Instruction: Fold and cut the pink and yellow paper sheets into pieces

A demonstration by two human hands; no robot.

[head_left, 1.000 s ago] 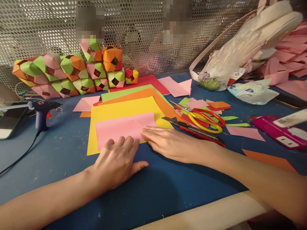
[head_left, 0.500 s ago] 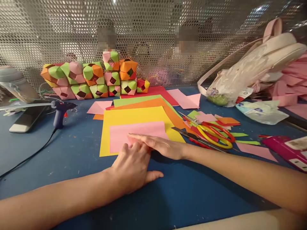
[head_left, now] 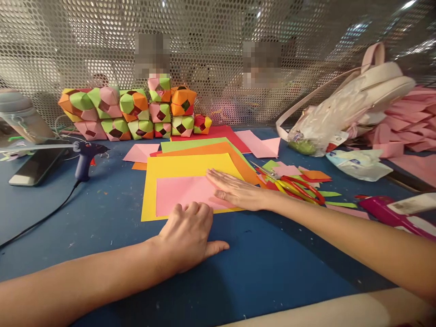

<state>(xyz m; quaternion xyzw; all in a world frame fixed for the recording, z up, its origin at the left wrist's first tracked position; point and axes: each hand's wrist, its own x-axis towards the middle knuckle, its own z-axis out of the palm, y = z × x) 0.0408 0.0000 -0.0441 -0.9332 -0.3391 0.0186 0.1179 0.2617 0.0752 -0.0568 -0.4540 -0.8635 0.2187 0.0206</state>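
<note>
A pink sheet of paper (head_left: 180, 190) lies flat on a larger yellow sheet (head_left: 187, 163), its far edge now pressed down like a fold. My left hand (head_left: 190, 231) rests at the near edge of the pink sheet, fingers bent with their tips against it and the thumb stretched out sideways over the blue table. My right hand (head_left: 238, 188) lies flat with straight fingers on the right part of the pink sheet, hiding its right end. The fingertips of that hand reach past the pink paper onto the yellow.
Folded paper balls (head_left: 134, 106) are stacked by the perforated metal screen. A blue glue gun (head_left: 83, 161) and a phone (head_left: 34, 165) lie left. On the right are scissors (head_left: 303, 188), paper scraps, a magenta device (head_left: 381, 211) and a pale bag (head_left: 354, 100). People sit behind the screen.
My right hand has slid right and away from me, off my left hand and across the pink sheet. The sheet's raised far edge now lies flat. My left hand has barely moved.
</note>
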